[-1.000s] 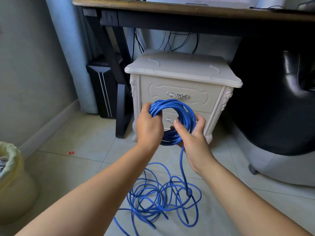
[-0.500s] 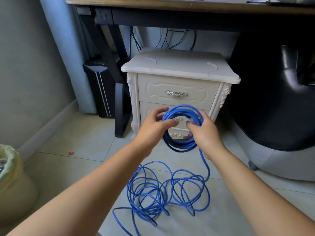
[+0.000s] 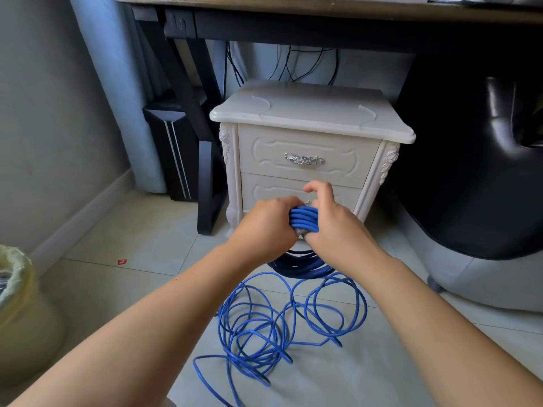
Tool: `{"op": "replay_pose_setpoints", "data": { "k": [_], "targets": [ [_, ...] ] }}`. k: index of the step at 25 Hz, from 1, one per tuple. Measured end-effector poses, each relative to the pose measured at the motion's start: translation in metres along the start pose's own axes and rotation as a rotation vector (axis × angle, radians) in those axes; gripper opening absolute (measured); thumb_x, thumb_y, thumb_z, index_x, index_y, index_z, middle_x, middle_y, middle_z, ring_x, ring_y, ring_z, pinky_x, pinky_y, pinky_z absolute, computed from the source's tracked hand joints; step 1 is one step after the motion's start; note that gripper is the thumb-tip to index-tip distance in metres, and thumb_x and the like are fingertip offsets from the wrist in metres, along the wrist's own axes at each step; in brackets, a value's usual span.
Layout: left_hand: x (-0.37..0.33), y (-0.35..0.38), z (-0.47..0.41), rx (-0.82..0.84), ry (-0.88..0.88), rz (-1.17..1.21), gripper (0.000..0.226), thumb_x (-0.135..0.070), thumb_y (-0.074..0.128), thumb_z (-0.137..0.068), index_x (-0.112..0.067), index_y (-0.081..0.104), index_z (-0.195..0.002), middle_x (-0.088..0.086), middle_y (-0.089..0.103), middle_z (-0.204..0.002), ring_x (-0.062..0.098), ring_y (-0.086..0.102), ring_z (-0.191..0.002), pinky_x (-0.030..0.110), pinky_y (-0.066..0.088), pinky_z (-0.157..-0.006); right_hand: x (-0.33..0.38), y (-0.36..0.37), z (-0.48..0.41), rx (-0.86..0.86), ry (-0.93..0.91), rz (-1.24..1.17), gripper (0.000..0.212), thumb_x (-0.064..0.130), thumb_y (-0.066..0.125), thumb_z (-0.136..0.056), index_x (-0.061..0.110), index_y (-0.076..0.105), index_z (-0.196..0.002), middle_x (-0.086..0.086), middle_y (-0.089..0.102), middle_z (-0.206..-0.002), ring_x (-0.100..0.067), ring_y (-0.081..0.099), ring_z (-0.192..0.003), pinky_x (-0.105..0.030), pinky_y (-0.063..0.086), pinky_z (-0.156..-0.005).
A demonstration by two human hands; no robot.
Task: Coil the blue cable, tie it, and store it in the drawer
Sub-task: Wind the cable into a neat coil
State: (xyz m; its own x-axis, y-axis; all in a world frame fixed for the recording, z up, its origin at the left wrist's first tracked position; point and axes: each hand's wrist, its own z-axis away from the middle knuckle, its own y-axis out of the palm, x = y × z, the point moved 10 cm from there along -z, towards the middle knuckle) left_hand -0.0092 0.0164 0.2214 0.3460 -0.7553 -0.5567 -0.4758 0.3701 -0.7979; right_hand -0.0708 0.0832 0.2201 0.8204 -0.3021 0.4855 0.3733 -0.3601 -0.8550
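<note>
Left hand (image 3: pixel 266 227): centre of frame, knuckles up, fingers curled tight around the left side of the gathered turns; grasping the bundle; palm side hidden.
Right hand (image 3: pixel 332 221): just right of centre, wrapped over the right side of the same bundle; thumb and forefinger raised and pinched above it, remaining fingers folded under; grasping the bundle.
Blue cable (image 3: pixel 304 219): several parallel turns showing as a short stack between the two fists, both hands touching it; lower arc of the coil hanging in shadow beneath the wrists; remainder loose on the floor.
Loose loops (image 3: pixel 264 327): lower centre of frame, tangled overlapping rings lying flat on the tiles, one strand trailing off toward the bottom edge.
Nightstand (image 3: pixel 311 118): cream, carved, upper centre, directly behind the hands; two drawers, both closed.
Upper drawer (image 3: pixel 264 154): silver ornate handle (image 3: pixel 303 159) at its middle.
Lower drawer (image 3: pixel 264 190): partly covered by the hands.
Desk (image 3: pixel 293 7): top edge of frame, dark frame, wooden top, black wires hanging behind.
Black chair (image 3: pixel 470 171): right side, beside the nightstand.
Bin (image 3: pixel 17 304): left edge, lined with a yellowish bag.
Red scrap (image 3: pixel 122 262): small, on the tiles left of centre.
</note>
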Motion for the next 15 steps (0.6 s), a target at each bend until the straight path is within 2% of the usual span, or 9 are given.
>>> {"op": "replay_pose_setpoints", "data": {
  "k": [3,5,7,9,12,15],
  "targets": [
    [0.005,-0.004,-0.002,-0.032,-0.073,0.140,0.028,-0.002,0.051,-0.083,-0.020,0.066,-0.099,-0.004,0.062,-0.073,0.014,0.055,-0.068,0.023,0.039,-0.059,-0.012,-0.005,0.001,-0.012,0.093,-0.298,0.063,0.016,0.066,-0.079,0.032,0.031,-0.130,0.004,0.062,-0.093,-0.020,0.057,-0.078,-0.026,0.044,-0.068],
    [0.014,-0.008,-0.002,-0.072,-0.147,0.285,0.029,0.000,0.051,-0.085,-0.024,0.065,-0.093,-0.008,0.059,-0.067,0.009,0.051,-0.059,0.021,0.039,-0.056,-0.022,-0.008,0.003,0.016,0.155,-0.458,0.060,0.016,0.071,-0.078,0.033,0.041,-0.127,0.005,0.065,-0.099,-0.016,0.062,-0.086,-0.019,0.047,-0.074],
    [0.024,-0.010,-0.002,-0.115,-0.214,0.415,0.029,-0.002,0.055,-0.087,-0.029,0.065,-0.088,-0.007,0.058,-0.064,0.013,0.049,-0.056,0.029,0.044,-0.059,-0.032,-0.005,0.006,0.088,0.221,-0.611,0.055,0.020,0.077,-0.078,0.034,0.049,-0.123,0.006,0.067,-0.107,-0.014,0.067,-0.094,-0.027,0.052,-0.085],
    [0.032,-0.011,-0.002,-0.155,-0.266,0.514,0.024,-0.006,0.058,-0.090,-0.028,0.066,-0.084,-0.003,0.057,-0.063,0.015,0.046,-0.056,0.031,0.043,-0.059,-0.041,0.001,0.012,0.173,0.270,-0.653,0.054,0.031,0.082,-0.073,0.035,0.054,-0.119,0.006,0.068,-0.111,-0.014,0.069,-0.092,-0.038,0.057,-0.085],
    [0.044,-0.012,0.000,-0.236,-0.366,0.674,0.013,-0.009,0.060,-0.091,-0.018,0.069,-0.088,-0.002,0.050,-0.060,0.009,0.042,-0.048,0.028,0.040,-0.057,-0.046,0.004,0.018,0.238,0.302,-0.599,0.057,0.046,0.082,-0.068,0.037,0.056,-0.118,0.011,0.071,-0.097,-0.006,0.070,-0.087,-0.037,0.059,-0.079],
    [0.050,-0.007,0.005,-0.300,-0.463,0.821,0.014,-0.006,0.055,-0.092,-0.012,0.068,-0.091,0.002,0.045,-0.062,0.014,0.038,-0.050,0.028,0.038,-0.054,-0.046,0.009,0.020,0.168,0.351,-0.715,0.048,0.042,0.080,-0.073,0.039,0.057,-0.114,0.004,0.072,-0.100,-0.013,0.072,-0.090,-0.041,0.061,-0.077]
  ]
}}
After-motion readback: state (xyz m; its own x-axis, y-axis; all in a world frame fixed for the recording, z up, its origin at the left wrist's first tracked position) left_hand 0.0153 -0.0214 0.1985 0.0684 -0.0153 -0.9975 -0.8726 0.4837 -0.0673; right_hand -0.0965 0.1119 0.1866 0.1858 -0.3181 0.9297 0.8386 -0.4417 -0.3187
